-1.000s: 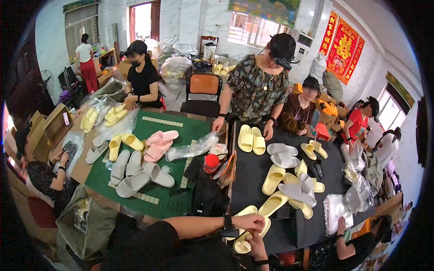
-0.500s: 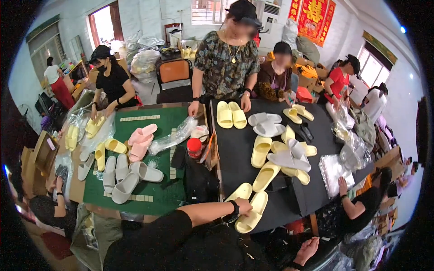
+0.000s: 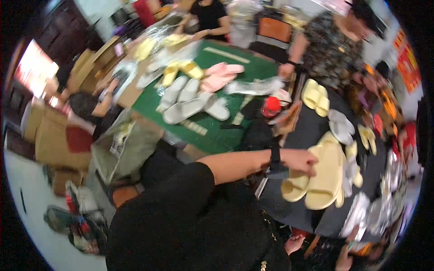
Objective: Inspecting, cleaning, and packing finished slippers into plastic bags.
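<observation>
My left hand, with a dark band at the wrist, reaches across from the left, fingers closed at the straps of a pair of pale yellow slide slippers. The pair looks large, lifted over the black tabletop, and covers part of the slippers behind it. Low in the picture is my right hand, small and blurred; its fingers cannot be made out. Beyond the held pair lie another yellow pair, grey slippers and a smaller yellow pair.
On the green mat lie grey slippers, pink slippers and a clear plastic bag. A red-lidded jar stands between the tabletops. Several people work around the tables. An olive sack and cardboard boxes are at the left.
The view has swung left and tilted. My left hand has raised the yellow pair from the near edge of the black table, closer to me. My right hand shows less clearly.
</observation>
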### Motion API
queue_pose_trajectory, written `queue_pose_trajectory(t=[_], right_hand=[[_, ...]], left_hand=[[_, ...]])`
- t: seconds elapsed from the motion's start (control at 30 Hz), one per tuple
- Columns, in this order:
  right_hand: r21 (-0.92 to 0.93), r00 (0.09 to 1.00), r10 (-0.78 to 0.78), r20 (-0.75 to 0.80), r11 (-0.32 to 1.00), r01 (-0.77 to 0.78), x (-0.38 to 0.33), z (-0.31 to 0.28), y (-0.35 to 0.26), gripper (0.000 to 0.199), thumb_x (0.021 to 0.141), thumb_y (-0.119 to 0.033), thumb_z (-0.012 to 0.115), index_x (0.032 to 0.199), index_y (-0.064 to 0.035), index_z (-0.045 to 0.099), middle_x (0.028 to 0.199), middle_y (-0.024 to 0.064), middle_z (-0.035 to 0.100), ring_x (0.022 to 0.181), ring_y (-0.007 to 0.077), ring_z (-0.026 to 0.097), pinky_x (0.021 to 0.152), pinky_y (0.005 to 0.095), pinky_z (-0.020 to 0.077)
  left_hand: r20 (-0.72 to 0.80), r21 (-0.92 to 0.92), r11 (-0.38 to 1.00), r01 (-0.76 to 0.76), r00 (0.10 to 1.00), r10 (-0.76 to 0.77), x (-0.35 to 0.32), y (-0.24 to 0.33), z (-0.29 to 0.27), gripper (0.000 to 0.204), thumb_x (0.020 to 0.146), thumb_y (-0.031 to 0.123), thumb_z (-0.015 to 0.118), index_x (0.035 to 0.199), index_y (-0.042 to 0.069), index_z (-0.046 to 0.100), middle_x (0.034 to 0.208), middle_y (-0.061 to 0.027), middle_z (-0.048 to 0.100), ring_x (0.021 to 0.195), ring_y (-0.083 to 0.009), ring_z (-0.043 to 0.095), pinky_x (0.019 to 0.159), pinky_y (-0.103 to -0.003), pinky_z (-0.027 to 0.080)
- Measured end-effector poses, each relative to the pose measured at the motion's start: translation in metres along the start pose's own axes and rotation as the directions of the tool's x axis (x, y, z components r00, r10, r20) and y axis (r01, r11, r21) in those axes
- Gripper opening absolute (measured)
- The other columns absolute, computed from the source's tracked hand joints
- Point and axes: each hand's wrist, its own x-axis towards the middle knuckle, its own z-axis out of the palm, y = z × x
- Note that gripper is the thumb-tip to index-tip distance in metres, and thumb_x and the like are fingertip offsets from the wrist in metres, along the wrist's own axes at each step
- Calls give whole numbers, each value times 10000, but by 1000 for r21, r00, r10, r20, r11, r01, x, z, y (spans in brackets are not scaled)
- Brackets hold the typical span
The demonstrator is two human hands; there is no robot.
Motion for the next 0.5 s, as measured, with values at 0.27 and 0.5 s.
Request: queue_pose_trajectory(t=[0.27,0.5], right_hand=[[-57,950,312,-26,948,-313,84,36,29,321,873,-451,545,881,-132,511,614,-39,437,508,110,394,467,271,347],[-259,961,197,196,955,-143,29,110,-10,315,903,-416,507,861,-104,511,617,-23,435,490,99,379,445,258,324]], left_hand=[[-945,293,873,389,255,203,-221,-65,-200,473,774,232,666,1184,46,520,971,-184,625,879,-303,607,795,-379,462],[-953,-115,419,901,19,-303,-424,-220,-140,342,746,281,641,1058,144,614,914,-143,647,870,-338,607,786,-398,480]])
